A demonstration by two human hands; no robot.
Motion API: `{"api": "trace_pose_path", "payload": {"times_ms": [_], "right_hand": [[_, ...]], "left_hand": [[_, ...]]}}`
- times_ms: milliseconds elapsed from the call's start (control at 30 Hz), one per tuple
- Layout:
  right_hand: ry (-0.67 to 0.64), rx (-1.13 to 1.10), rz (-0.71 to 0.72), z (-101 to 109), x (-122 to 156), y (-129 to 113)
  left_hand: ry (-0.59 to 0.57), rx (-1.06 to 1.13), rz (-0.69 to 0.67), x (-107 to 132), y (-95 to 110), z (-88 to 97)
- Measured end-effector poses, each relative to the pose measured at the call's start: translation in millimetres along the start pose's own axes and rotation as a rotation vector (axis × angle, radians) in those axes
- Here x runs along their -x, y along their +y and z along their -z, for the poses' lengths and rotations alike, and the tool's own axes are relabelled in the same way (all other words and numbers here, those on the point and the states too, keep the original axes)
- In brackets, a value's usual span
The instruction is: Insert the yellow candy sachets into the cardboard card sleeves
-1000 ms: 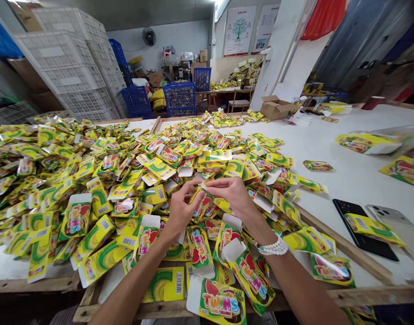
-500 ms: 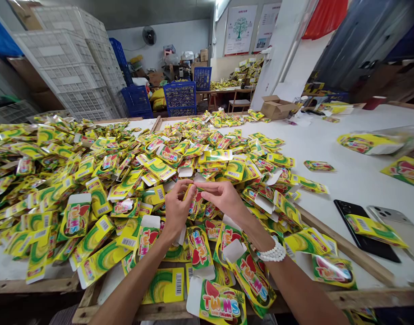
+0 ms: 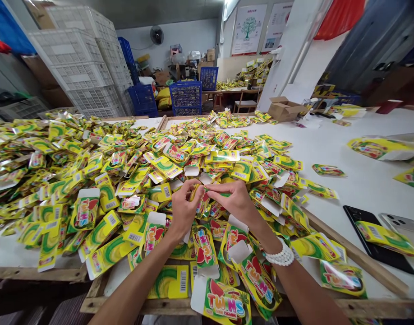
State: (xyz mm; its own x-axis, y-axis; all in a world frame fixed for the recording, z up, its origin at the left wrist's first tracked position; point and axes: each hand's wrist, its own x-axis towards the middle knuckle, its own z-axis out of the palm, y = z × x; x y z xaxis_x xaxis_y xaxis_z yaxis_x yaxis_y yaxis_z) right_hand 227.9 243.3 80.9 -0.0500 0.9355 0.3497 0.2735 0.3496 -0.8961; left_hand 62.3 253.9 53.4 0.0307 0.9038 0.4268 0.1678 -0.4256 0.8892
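My left hand and my right hand meet above a big heap of flat yellow-and-green "TWINS" cartons. Both pinch one small yellow carton between their fingertips; it is mostly hidden by the fingers. A white bead bracelet sits on my right wrist. More flattened cartons lie under my forearms, one with a watermelon print at the table's near edge.
Two phones lie at the right with a carton on top. White table surface shows to the right. A wooden batten runs along the near right. Stacked white crates, blue baskets and a cardboard box stand behind.
My hands have drawn closer together on the small carton, fingertips now touching. The camera has shifted slightly, so the scene sits a little right and lower.
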Motion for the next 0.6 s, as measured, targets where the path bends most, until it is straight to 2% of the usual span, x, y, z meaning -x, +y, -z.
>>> {"api": "trace_pose_path", "payload": {"times_ms": [100, 167, 267, 300, 367, 400, 433, 467, 500, 567, 600], "right_hand": [[-0.037, -0.133, -0.085, 3, -4, 1], [0.014, -0.171, -0.100, 16, -4, -2], [0.207, -0.294, -0.014, 57, 4, -11], [0.256, -0.415, 0.054, 73, 7, -16], [0.334, -0.513, 0.123, 101, 13, -24], [0.401, -0.612, 0.165, 111, 15, -28], [0.404, -0.655, 0.200, 115, 15, -31], [0.327, -0.647, 0.201, 115, 15, -32], [0.196, -0.601, 0.183, 110, 13, -33], [-0.224, -0.351, 0.035, 86, 11, -31], [-0.352, -0.275, -0.014, 70, 10, -29]], "left_hand": [[-0.117, 0.116, 0.025, -3, -2, 1.0], [-0.136, 0.274, 0.093, -6, -1, 3.4], [-0.076, 0.476, 0.150, -11, 0, 7.8], [-0.053, 0.501, 0.149, -13, 0, 8.8], [-0.022, 0.512, 0.148, -14, 0, 9.3], [-0.018, 0.509, 0.156, -14, 0, 8.9], [-0.020, 0.505, 0.167, -14, 0, 8.1], [-0.022, 0.500, 0.176, -13, 0, 7.2], [-0.019, 0.495, 0.185, -12, 0, 6.3], [0.004, 0.481, 0.197, -11, -1, 5.2], [0.019, 0.472, 0.203, -11, -1, 5.1]]}}
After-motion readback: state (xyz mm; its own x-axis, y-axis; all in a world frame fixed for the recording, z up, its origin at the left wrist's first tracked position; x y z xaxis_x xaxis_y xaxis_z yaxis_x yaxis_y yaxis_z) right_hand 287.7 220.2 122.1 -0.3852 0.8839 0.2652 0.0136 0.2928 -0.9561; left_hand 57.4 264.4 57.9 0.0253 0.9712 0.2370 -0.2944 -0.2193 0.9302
